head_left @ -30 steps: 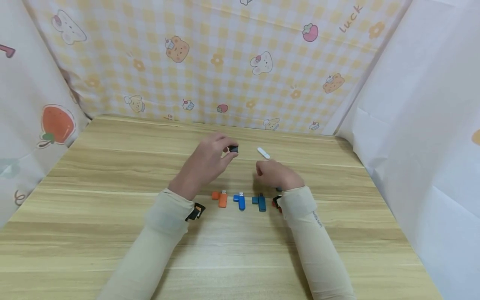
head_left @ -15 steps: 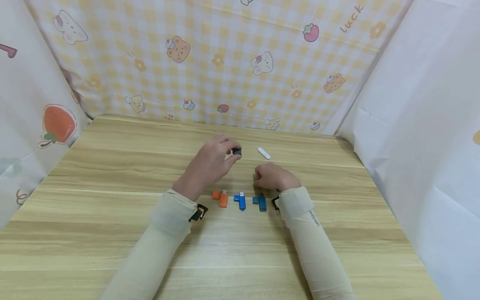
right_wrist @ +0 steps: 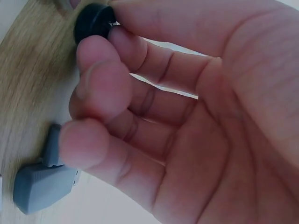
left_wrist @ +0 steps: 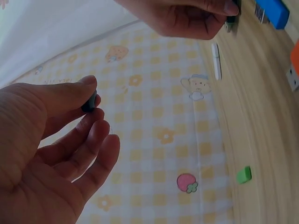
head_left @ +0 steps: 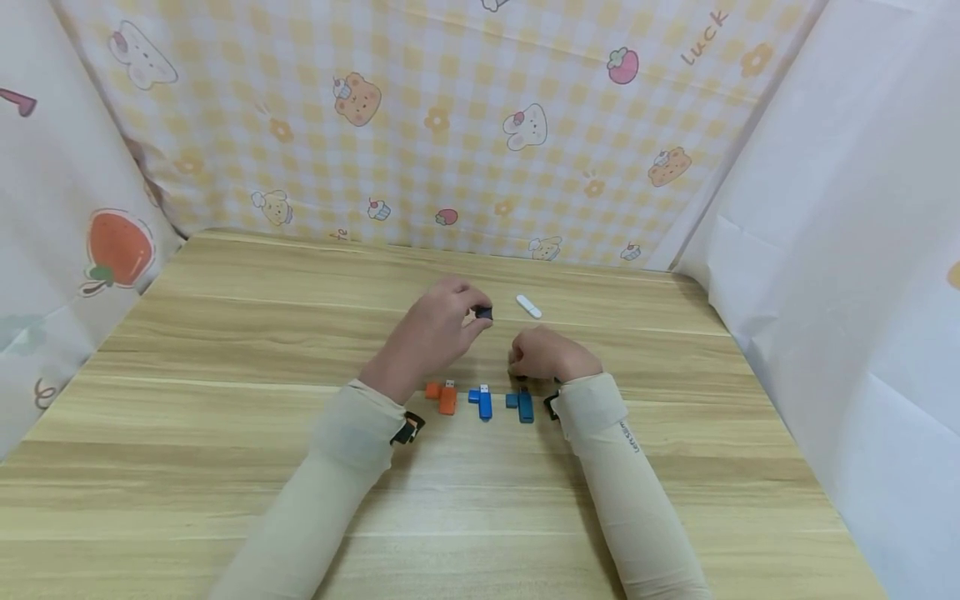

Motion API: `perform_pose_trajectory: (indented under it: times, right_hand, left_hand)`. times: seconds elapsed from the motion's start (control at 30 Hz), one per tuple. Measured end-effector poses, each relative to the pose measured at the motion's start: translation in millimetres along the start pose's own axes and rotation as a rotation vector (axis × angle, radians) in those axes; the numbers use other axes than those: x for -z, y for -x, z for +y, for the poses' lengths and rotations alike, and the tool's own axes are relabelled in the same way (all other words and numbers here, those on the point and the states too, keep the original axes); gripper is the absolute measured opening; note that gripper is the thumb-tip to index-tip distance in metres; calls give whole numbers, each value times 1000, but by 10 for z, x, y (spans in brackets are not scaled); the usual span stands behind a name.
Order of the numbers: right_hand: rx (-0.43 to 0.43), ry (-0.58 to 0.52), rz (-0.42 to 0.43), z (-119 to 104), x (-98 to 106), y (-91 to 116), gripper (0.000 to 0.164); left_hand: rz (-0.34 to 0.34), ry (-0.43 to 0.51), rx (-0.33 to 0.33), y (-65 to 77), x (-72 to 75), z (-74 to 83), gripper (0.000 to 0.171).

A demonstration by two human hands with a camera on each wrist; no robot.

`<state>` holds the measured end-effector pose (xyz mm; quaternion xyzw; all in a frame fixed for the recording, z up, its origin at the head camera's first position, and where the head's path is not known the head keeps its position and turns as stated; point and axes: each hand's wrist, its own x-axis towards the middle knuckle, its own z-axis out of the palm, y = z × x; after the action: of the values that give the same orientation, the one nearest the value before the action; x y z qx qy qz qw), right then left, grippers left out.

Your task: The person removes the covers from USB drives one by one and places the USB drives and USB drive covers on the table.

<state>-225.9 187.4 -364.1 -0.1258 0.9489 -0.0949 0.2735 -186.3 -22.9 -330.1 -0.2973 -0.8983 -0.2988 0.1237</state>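
Observation:
Between the thumb and fingertips of my left hand (head_left: 435,329) is a small dark cap (head_left: 483,313), held above the table; the left wrist view shows this cap (left_wrist: 89,101) pinched with the other fingers spread below. My right hand (head_left: 551,352) is lower and to the right, its fingers curled. It pinches a dark USB stick (left_wrist: 229,24) whose metal plug end shows in the left wrist view. From the right wrist only a rounded black end (right_wrist: 93,22) of it is visible. The two held pieces are apart.
In front of the hands lie uncapped USB sticks, orange (head_left: 447,400), blue (head_left: 486,403) and teal (head_left: 526,407), each with its cap beside it. A white stick (head_left: 528,306) lies behind. The left wrist view has a green piece (left_wrist: 244,175); the right, a grey stick (right_wrist: 44,186).
My left hand has moved right and slightly nearer with the dark cap, closing the gap to my right hand. The right hand has shifted only a little.

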Motion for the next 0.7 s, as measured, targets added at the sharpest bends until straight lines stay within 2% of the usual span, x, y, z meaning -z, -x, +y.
perform_pose_trajectory:
  times: [0.17,0.4,0.7]
  right_hand:
    - [19,-18,-3,20,11,25,21]
    - [28,-63,82,145,118,115,26]
    - [74,-144,129,349,287,265,29]
  left_hand:
    - [-69,13,48,-49,-124,68,22]
    - [-185,25,132,-148,-322,129,23]
    - [-314,38,257,-263,-598,99,17]
